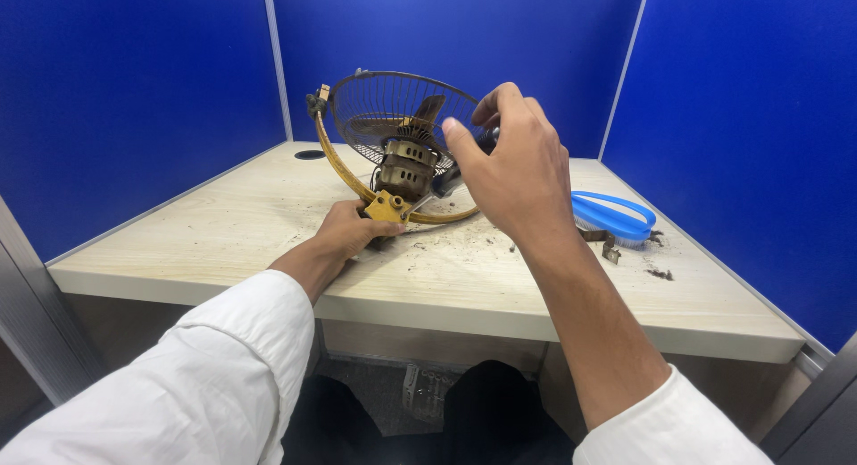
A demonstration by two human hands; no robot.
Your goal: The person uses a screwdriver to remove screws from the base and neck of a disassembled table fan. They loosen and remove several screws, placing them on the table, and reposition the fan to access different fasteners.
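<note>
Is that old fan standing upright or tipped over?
Tipped: the fan leans on its yellow ring, grille tilted off the desk, left hand steadying its base.

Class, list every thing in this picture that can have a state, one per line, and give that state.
fan: tilted on the desk, dirty, motor exposed
left hand: gripping the fan's yellow base block
right hand: closed around a dark tool handle at the motor
blue brush: lying flat, untouched
desk: strewn with dark debris

Single head-worn view, looking forward and down from close range over a desk at frame centre; blue partition walls fill the upper frame.
</note>
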